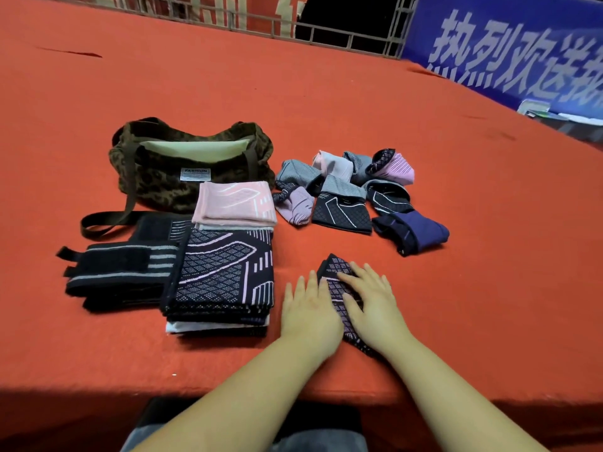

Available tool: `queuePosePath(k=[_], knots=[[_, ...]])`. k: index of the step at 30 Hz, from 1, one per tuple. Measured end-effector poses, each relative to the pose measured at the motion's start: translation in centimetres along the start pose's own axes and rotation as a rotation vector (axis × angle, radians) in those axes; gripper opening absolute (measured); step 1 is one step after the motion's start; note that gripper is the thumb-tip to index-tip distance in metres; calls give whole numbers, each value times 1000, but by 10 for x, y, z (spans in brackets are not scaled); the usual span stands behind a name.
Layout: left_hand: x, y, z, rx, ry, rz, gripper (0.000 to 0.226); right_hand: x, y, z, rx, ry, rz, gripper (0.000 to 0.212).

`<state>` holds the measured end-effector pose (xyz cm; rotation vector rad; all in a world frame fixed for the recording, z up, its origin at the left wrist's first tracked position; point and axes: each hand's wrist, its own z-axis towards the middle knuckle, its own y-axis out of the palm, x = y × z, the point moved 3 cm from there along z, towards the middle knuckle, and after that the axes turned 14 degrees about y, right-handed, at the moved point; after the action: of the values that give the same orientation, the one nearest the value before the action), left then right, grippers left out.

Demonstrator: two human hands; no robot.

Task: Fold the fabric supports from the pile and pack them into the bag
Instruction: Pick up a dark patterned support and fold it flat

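A dark patterned fabric support (337,290) lies flat on the red table near the front edge. My left hand (308,309) rests palm-down on its left side and my right hand (372,300) presses on its right side, fingers spread. A loose pile of grey, pink, black and navy supports (355,194) sits behind them. To the left lies a stack of flat folded supports (225,275) with a pink one (233,202) beyond it. A leopard-print bag (186,161) stands open at the back left.
Black strapped wraps (120,272) lie left of the folded stack, and the bag's strap (107,220) trails over the red table cloth (456,305). A blue banner (509,50) and metal railing (326,31) border the far edge.
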<state>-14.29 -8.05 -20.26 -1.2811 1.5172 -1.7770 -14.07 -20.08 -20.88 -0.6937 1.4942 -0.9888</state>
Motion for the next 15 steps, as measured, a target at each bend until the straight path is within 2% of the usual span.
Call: queuePosePath(k=[2,5,7,13,15], knots=[[-5,7,-1,-28,-28,26,59,11,-2,-10,66,152,-5,54],[-5,10,-5,-20,-39,22,62,27,-5,-25,122,472,-56,80],[-4,10,-6,-22,-36,31,62,31,-5,-32,136,565,-42,83],[-1,8,-6,-18,-65,9,63,22,-5,-36,247,541,184,37],[0,5,-4,5,-84,-75,63,16,-7,-36,297,460,377,25]])
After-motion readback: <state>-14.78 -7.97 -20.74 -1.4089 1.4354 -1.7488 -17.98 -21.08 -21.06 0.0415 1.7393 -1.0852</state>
